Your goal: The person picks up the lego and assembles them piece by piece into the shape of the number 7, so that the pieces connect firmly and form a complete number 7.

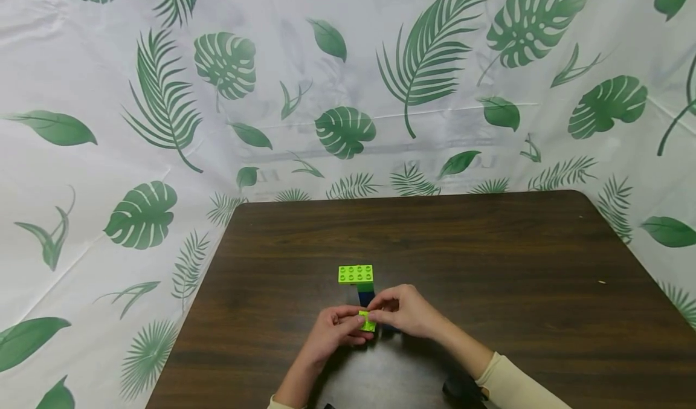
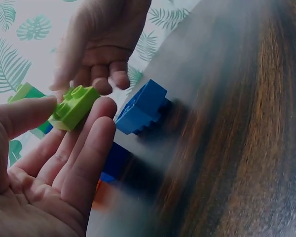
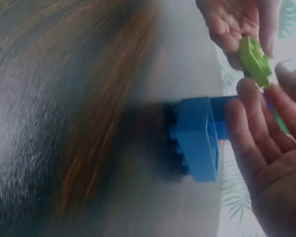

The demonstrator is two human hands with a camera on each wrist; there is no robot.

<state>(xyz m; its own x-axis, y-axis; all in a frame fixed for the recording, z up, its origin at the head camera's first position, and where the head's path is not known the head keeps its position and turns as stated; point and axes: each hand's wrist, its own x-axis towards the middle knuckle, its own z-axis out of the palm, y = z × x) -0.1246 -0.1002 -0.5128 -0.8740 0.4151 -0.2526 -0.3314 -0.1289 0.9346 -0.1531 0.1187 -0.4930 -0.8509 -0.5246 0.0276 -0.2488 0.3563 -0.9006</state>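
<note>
A lime green building block (image 1: pixel 367 322) with studs is held above the table between both hands. My left hand (image 1: pixel 338 330) pinches it, thumb on top and fingers beneath, as the left wrist view shows. My right hand (image 1: pixel 405 310) has its thumb and forefinger at the block's other end and appears to pinch it there. Just beyond the hands, a stack has a wide lime green block (image 1: pixel 356 274) on top, with green (image 1: pixel 365 287) and dark blue blocks (image 1: pixel 367 298) below. A blue block (image 2: pixel 142 109) lies on its side close to the hands, studs facing sideways.
The dark wooden table (image 1: pixel 462 246) spreads out around the hands. In the left wrist view, an orange piece (image 2: pixel 104 194) shows partly behind the left fingers. A black object (image 1: pixel 462 391) is by the right forearm. A leaf-patterned sheet (image 1: pixel 293 149) hangs behind the table.
</note>
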